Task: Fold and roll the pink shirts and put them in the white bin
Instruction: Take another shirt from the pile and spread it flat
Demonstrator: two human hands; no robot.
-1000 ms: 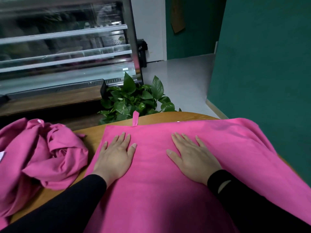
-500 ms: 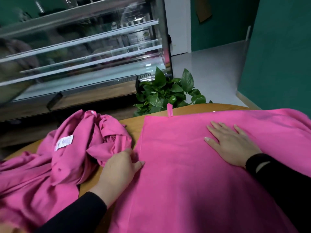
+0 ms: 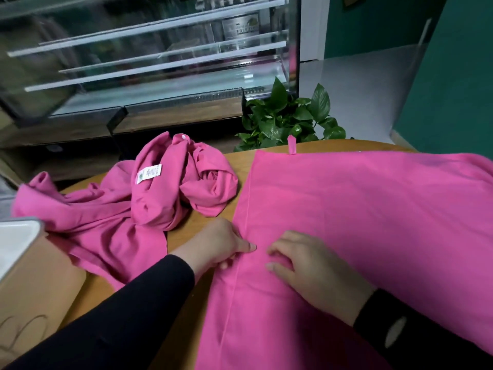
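A pink shirt (image 3: pixel 360 214) lies flat and smoothed across the right half of the round wooden table (image 3: pixel 186 228). My left hand (image 3: pixel 221 244) pinches its left edge, thumb on top of the cloth. My right hand (image 3: pixel 312 265) rests on the shirt just to the right, fingers curled toward that same edge. A second pink shirt (image 3: pixel 149 204) lies crumpled in a heap on the left of the table, its white label facing up. A corner of the white bin (image 3: pixel 16 244) shows at the left edge.
A brown cardboard box (image 3: pixel 34 292) stands beside the bin at lower left. Behind the table are a glass display case (image 3: pixel 149 62) and a green leafy plant (image 3: pixel 285 118). A green wall (image 3: pixel 453 76) is at the right.
My view has swung left. Both hands slid from the middle of the flat shirt to its left edge, the left one now gripping the edge. The bin corner has come into view.
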